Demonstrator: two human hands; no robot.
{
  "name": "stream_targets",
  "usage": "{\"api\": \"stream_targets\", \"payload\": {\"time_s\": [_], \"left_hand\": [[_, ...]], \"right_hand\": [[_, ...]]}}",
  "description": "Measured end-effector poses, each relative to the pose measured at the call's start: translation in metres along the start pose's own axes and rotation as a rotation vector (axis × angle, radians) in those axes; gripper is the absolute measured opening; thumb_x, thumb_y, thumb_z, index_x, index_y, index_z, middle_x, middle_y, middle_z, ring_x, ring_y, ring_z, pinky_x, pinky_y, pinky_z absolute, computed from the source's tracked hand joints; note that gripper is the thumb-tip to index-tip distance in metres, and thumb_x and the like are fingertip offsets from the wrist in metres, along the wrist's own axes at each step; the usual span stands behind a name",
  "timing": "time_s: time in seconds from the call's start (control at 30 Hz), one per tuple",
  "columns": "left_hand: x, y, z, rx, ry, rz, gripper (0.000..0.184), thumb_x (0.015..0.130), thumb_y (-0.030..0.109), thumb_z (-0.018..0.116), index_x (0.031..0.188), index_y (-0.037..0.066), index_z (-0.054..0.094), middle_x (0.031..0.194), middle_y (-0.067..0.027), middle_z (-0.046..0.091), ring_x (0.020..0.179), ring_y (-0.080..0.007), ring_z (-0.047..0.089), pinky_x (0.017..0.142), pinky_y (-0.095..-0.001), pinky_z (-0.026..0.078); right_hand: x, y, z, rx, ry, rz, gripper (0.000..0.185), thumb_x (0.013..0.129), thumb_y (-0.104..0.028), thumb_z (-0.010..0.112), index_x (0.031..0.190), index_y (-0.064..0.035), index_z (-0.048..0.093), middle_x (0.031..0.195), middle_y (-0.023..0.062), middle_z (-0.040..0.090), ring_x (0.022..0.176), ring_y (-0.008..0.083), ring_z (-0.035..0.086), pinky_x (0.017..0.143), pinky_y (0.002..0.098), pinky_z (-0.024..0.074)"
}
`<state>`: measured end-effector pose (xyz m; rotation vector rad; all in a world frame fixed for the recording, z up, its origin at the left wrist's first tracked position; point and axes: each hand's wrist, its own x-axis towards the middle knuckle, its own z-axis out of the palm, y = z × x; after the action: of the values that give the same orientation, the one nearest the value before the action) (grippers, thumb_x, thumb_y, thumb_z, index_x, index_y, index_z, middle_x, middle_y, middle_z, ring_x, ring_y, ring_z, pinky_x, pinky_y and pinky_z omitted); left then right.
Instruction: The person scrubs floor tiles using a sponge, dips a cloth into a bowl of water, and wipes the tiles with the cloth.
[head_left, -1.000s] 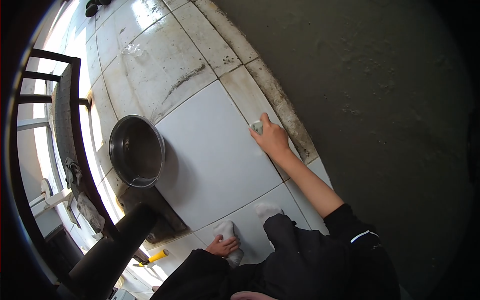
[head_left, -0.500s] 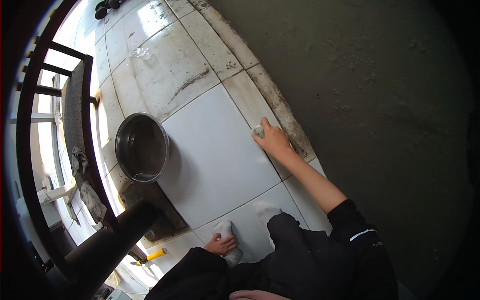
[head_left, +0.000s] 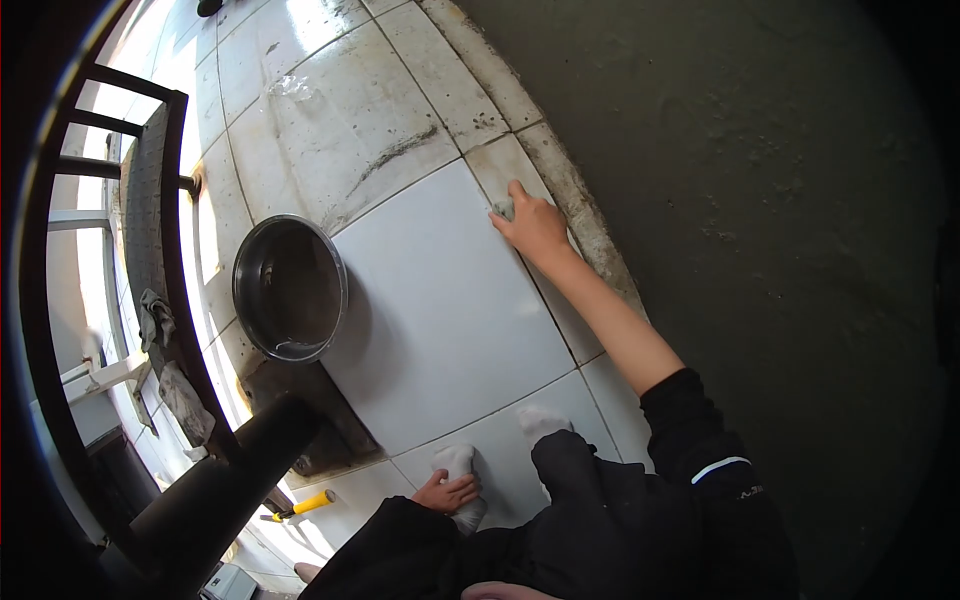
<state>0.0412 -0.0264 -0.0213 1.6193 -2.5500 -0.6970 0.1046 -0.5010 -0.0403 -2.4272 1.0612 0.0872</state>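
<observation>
My right hand (head_left: 536,230) is stretched out over the narrow tile strip beside the large white tile (head_left: 430,300). Its fingers are closed around a small grey-white pad (head_left: 505,209), pressed against the floor; most of the pad is hidden under the hand. Down near my body, my left hand (head_left: 446,493) lies with its fingers curled over my white-socked foot (head_left: 456,462). My other socked foot (head_left: 543,424) stands to the right on the tiles. Left of the large tile sits a round metal basin (head_left: 290,288) with dark liquid inside.
A dark metal railing or stair frame (head_left: 175,250) rises at the left, with grey rags (head_left: 183,405) on it. Its thick post stands on a base plate (head_left: 335,430). A yellow-handled tool (head_left: 313,504) lies below. Stained tiles (head_left: 350,110) are farther ahead; a dark grey floor (head_left: 760,250) spreads right.
My right hand has slid forward along the tile strip with the pad, away from my body. The view has shifted slightly. My left hand stays on the foot.
</observation>
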Motion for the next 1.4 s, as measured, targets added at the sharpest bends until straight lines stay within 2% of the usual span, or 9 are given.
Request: {"api": "stream_targets", "payload": {"time_s": [0.13, 0.27, 0.43, 0.6, 0.73, 0.87, 1.13, 1.27, 1.4], "left_hand": [[0.0, 0.004, 0.002, 0.009, -0.044, -0.015, 0.032, 0.081, 0.016, 0.054, 0.113, 0.02, 0.056, 0.123, 0.0066, 0.052, 0.121, -0.0065, 0.04, 0.078, -0.0367, 0.037], [0.001, 0.003, 0.001, 0.029, -0.03, -0.003, 0.032, 0.081, 0.018, 0.052, 0.113, 0.018, 0.053, 0.119, 0.0055, 0.05, 0.12, -0.0062, 0.038, 0.077, -0.0348, 0.035], [0.0, 0.001, 0.0, 0.028, -0.033, 0.006, 0.032, 0.081, 0.019, 0.053, 0.113, 0.019, 0.054, 0.12, 0.0062, 0.05, 0.12, -0.0061, 0.038, 0.075, -0.0347, 0.035], [-0.001, 0.002, 0.006, 0.037, 0.023, -0.001, 0.029, 0.081, 0.017, 0.054, 0.11, 0.018, 0.055, 0.12, 0.0057, 0.052, 0.12, -0.0072, 0.04, 0.075, -0.0355, 0.035], [-0.001, -0.001, 0.002, 0.015, -0.006, 0.017, 0.028, 0.081, 0.015, 0.054, 0.108, 0.019, 0.057, 0.121, 0.0056, 0.052, 0.12, -0.0077, 0.041, 0.076, -0.0357, 0.035], [-0.004, 0.001, 0.009, 0.0, -0.017, 0.024, 0.029, 0.081, 0.015, 0.054, 0.109, 0.02, 0.057, 0.122, 0.0052, 0.052, 0.121, -0.0077, 0.041, 0.075, -0.0359, 0.036], [-0.004, -0.001, 0.011, 0.031, 0.002, 0.046, 0.03, 0.081, 0.016, 0.053, 0.111, 0.019, 0.057, 0.121, 0.0062, 0.052, 0.12, -0.007, 0.04, 0.074, -0.036, 0.036], [-0.001, 0.0, 0.01, 0.07, 0.004, 0.046, 0.031, 0.08, 0.018, 0.054, 0.111, 0.019, 0.056, 0.118, 0.0066, 0.052, 0.12, -0.0069, 0.04, 0.073, -0.0358, 0.035], [-0.001, -0.001, 0.006, 0.109, 0.002, 0.056, 0.032, 0.08, 0.019, 0.054, 0.112, 0.019, 0.055, 0.118, 0.0067, 0.052, 0.119, -0.0066, 0.041, 0.074, -0.0352, 0.035]], "right_hand": [[0.063, -0.027, -0.008, -0.081, -0.042, 0.022, 0.053, 0.081, -0.04, 0.065, 0.117, -0.0072, 0.044, 0.083, 0.0177, 0.066, 0.078, 0.0339, 0.067, 0.063, 0.0414, 0.0548], [0.055, -0.015, -0.005, -0.084, -0.015, 0.018, 0.054, 0.081, -0.04, 0.065, 0.118, -0.008, 0.043, 0.084, 0.0168, 0.066, 0.081, 0.033, 0.067, 0.064, 0.0415, 0.0545], [-0.063, 0.029, -0.008, 0.004, -0.105, 0.025, 0.046, 0.081, -0.037, 0.065, 0.106, -0.0067, 0.042, 0.071, 0.02, 0.064, 0.069, 0.0402, 0.064, 0.061, 0.0483, 0.0518], [-0.18, 0.074, -0.009, 0.007, -0.129, 0.088, 0.043, 0.081, -0.038, 0.065, 0.104, -0.0078, 0.043, 0.067, 0.0201, 0.063, 0.066, 0.0395, 0.064, 0.055, 0.0473, 0.0513], [-0.169, 0.075, 0.005, 0.06, 0.034, -0.008, 0.041, 0.081, -0.037, 0.065, 0.101, -0.0078, 0.044, 0.064, 0.0185, 0.062, 0.062, 0.0377, 0.064, 0.052, 0.0462, 0.0513], [-0.083, 0.041, 0.011, 0.06, 0.073, -0.032, 0.042, 0.081, -0.037, 0.066, 0.099, -0.0063, 0.045, 0.062, 0.0165, 0.062, 0.059, 0.0358, 0.064, 0.05, 0.0448, 0.0516], [0.069, -0.03, -0.007, -0.041, -0.027, 0.058, 0.052, 0.08, -0.041, 0.066, 0.113, -0.0057, 0.045, 0.084, 0.0182, 0.066, 0.077, 0.0345, 0.067, 0.062, 0.0429, 0.0548], [0.044, -0.016, -0.004, -0.124, -0.072, 0.034, 0.053, 0.079, -0.042, 0.067, 0.113, -0.0082, 0.044, 0.084, 0.0154, 0.067, 0.077, 0.0321, 0.068, 0.061, 0.0406, 0.0554], [-0.052, 0.021, -0.011, -0.13, -0.168, -0.042, 0.051, 0.078, -0.04, 0.068, 0.109, -0.0078, 0.043, 0.074, 0.0164, 0.065, 0.072, 0.0342, 0.067, 0.059, 0.0427, 0.0544]]}}
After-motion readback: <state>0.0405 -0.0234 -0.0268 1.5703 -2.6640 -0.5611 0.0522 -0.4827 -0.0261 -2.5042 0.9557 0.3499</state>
